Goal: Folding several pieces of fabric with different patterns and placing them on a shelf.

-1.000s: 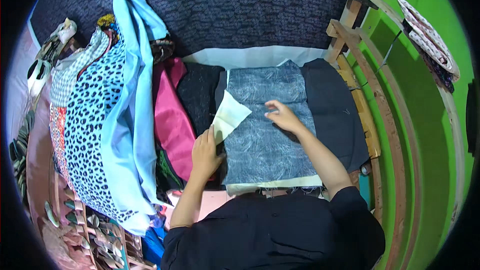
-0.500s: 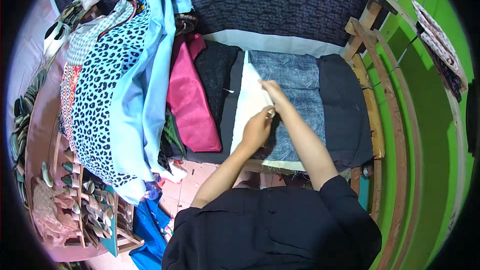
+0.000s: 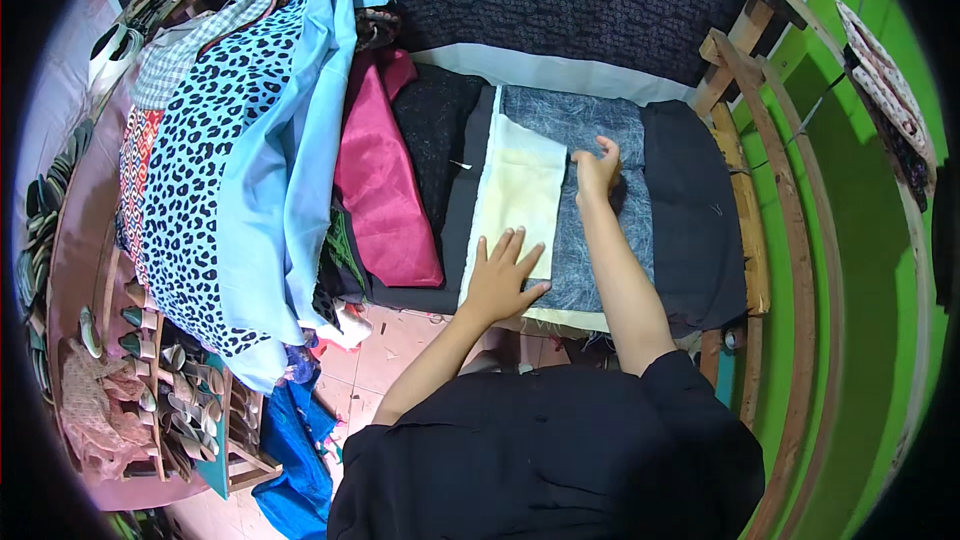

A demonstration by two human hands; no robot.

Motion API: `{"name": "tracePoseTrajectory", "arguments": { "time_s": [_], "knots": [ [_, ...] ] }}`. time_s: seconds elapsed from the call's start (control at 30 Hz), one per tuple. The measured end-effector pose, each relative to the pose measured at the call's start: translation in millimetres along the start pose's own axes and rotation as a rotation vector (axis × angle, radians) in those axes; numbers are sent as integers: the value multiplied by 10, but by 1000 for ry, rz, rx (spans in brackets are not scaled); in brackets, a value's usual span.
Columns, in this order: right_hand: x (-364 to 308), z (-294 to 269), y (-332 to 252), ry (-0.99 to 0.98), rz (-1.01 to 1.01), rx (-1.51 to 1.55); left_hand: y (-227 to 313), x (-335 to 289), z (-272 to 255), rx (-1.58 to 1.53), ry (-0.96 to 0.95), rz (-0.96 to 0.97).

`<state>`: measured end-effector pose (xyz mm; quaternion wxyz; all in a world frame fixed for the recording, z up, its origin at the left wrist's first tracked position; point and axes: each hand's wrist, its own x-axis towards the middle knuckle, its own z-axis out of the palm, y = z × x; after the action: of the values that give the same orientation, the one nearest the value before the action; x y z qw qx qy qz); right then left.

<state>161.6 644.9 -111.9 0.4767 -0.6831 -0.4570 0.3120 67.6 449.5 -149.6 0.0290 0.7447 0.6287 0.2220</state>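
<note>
Touching pale cloth (image 3: 517, 185), splayed left hand (image 3: 498, 285), streaky fabric (image 3: 585, 112)

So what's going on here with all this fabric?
A person is busy with a blue-grey patterned cloth. The left hand lies spread flat on the cream flap covering the cloth's left part. The right hand, fingers loosely bent, is beside the flap's upper right corner. Black cloth lies to the right, pink cloth to the left.
</note>
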Motion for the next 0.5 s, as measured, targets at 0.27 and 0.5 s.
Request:
{"name": "tracePoseTrajectory", "arguments": {
  "time_s": [0.27, 0.5],
  "knots": [
    [-296, 128, 408, -764, -844, -778, -33, -48, -54, 40, -92, 116],
    [-154, -508, 314, -580, -891, -517, -375, -199, -654, -60, -157, 158]
  ]
}}
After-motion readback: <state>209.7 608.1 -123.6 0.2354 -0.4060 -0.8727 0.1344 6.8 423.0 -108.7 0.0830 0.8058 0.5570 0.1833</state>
